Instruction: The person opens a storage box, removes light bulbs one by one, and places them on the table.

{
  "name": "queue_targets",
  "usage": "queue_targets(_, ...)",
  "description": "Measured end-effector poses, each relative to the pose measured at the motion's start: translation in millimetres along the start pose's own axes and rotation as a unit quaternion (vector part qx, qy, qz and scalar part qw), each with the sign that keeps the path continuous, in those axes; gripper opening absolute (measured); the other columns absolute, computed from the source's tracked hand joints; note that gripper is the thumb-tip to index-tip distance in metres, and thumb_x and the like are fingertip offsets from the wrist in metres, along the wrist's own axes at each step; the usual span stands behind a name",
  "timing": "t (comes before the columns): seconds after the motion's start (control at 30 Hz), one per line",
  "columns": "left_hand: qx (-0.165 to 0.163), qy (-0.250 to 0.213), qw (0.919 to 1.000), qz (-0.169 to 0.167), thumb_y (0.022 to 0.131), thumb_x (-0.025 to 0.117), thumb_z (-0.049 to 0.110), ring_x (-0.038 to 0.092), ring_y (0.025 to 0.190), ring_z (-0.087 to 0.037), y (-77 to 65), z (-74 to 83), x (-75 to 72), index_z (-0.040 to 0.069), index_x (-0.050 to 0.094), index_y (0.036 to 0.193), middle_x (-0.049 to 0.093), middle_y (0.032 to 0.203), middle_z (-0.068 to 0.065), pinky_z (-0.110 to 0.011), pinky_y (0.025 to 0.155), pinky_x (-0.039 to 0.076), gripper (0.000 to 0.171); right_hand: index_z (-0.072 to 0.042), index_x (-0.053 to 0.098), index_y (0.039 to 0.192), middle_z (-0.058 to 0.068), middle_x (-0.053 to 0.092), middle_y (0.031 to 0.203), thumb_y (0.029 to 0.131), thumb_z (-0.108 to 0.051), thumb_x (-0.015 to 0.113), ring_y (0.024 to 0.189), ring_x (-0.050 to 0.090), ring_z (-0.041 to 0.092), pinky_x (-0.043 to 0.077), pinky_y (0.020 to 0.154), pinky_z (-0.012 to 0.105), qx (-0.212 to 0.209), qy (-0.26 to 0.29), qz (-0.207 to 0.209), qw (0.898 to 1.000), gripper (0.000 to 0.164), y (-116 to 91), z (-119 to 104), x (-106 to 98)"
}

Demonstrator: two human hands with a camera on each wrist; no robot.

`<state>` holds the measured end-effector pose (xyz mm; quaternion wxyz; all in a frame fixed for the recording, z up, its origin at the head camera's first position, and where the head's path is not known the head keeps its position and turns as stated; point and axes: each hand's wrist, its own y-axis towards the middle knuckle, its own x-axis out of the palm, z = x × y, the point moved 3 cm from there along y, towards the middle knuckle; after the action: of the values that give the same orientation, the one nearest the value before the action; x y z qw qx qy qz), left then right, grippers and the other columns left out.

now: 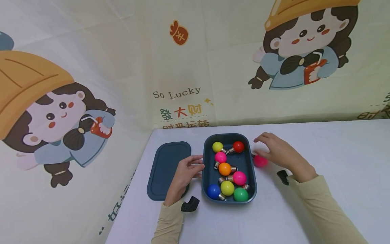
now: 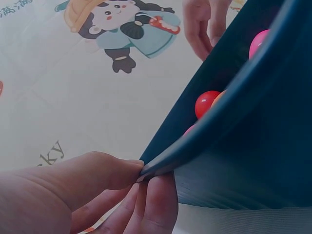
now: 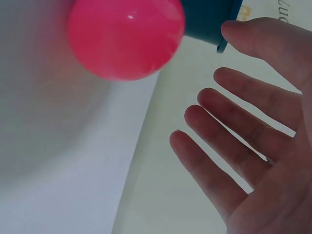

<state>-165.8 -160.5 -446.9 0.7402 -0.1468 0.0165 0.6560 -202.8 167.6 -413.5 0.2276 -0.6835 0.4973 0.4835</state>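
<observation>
In the head view, eight round coloured bulbs with metallic screw bases (image 1: 225,168) lie inside a dark-blue rounded-rectangular box (image 1: 245,161); one round pink bulb (image 1: 261,162) is outside, just beside it on the white desk (image 1: 335,152), and the flat dark-blue lid (image 1: 169,167) lies unfitted. Left wrist: the left hand (image 2: 87,180) pinches the box rim. Right wrist: the right hand's (image 3: 263,134) grip is wide and empty near the outside bulb.

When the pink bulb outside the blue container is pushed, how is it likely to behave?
The pink bulb would probably roll, because it looks round. It may turn in a curve rather than run straight, since a narrower screw base sticks out at one side. Its shiny highlight suggests a smooth surface, perhaps somewhat slippery to grip.
</observation>
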Motion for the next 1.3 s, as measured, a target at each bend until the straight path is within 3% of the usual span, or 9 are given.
queue_targets(0.47,0.004,-0.009,0.9999,-0.005,0.093,0.071,0.018,0.068,0.090,-0.019,-1.2,1.0,-1.7,0.009,0.062,0.132,0.065,0.120,-0.016,-0.030,0.075,0.060,0.042,0.000,0.065,0.119,0.021,0.061,0.121,0.088,-0.016,0.074,0.116,0.055,0.037,0.052,0.095,0.053,-0.039,-0.016,0.012,0.999,0.035,12,-26,-6)
queue_targets(1.13,0.007,-0.013,0.9999,-0.009,0.093,0.071,0.017,0.068,0.090,-0.019,-1.8,0.7,-2.0,0.008,0.062,0.132,0.065,0.120,-0.017,-0.030,0.075,0.060,0.041,0.002,0.066,0.116,0.016,0.062,0.114,0.087,-0.017,0.076,0.104,0.058,0.030,0.056,0.091,0.044,-0.076,-0.012,-0.013,0.997,0.036,39,-59,7)
queue_targets(1.3,0.003,-0.014,0.9999,-0.006,0.092,0.072,0.017,0.069,0.089,-0.019,-1.3,0.4,-2.0,0.010,0.063,0.131,0.065,0.120,-0.017,-0.030,0.075,0.060,0.041,0.001,0.066,0.118,0.018,0.062,0.115,0.087,-0.018,0.077,0.105,0.057,0.031,0.057,0.090,0.044,-0.067,-0.013,-0.022,0.997,0.038,44,-61,9)
